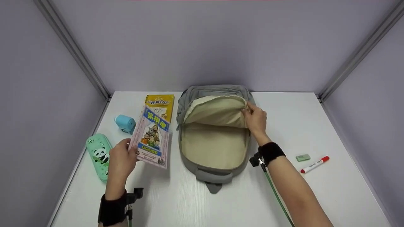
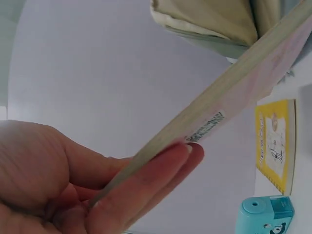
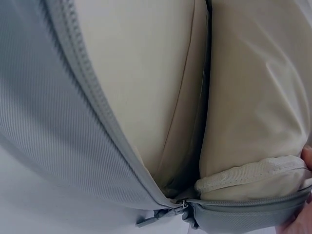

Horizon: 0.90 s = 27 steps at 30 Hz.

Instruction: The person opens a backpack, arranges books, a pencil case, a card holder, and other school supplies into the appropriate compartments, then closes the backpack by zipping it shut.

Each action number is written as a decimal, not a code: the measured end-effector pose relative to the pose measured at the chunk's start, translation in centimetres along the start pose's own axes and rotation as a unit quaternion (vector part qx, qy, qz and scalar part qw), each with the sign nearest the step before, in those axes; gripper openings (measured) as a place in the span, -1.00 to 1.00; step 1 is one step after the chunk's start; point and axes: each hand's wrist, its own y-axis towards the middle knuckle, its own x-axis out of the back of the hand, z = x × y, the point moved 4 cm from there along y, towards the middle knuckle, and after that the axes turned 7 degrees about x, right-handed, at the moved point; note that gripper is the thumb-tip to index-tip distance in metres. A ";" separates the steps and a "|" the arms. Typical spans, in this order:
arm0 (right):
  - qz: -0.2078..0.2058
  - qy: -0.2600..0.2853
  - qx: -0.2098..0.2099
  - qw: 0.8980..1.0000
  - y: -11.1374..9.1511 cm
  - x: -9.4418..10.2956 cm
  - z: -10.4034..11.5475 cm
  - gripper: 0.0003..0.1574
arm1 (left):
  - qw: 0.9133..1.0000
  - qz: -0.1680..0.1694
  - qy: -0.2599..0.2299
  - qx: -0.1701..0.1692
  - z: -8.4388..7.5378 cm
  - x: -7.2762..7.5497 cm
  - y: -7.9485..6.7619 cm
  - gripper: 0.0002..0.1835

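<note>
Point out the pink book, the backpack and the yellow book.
Pink book [image 1: 152, 138], head view: on the front cover.
Backpack [image 1: 216, 143], head view: on the pale lining inside the opening.
Yellow book [image 2: 275, 145], left wrist view: on the cover.

On the pink book [image 1: 148, 134] in my left hand [image 1: 121, 159], I read the title 菜根谭, on a blue band [image 1: 157, 119]; the lower blue band's [image 1: 149, 149] characters are too small. Its back shows what looks like a barcode [image 2: 207, 127]. Lettering on the yellow book [image 1: 164, 105] and red-ended marker [image 1: 315, 165] I can't make out.
</note>
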 end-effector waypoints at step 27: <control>0.001 -0.015 0.023 1.000 0.2 -0.2 0.3 -0.54 | 0.929 0.130 -0.346 -0.016 -3.1 -4.0 -2.6 -0.62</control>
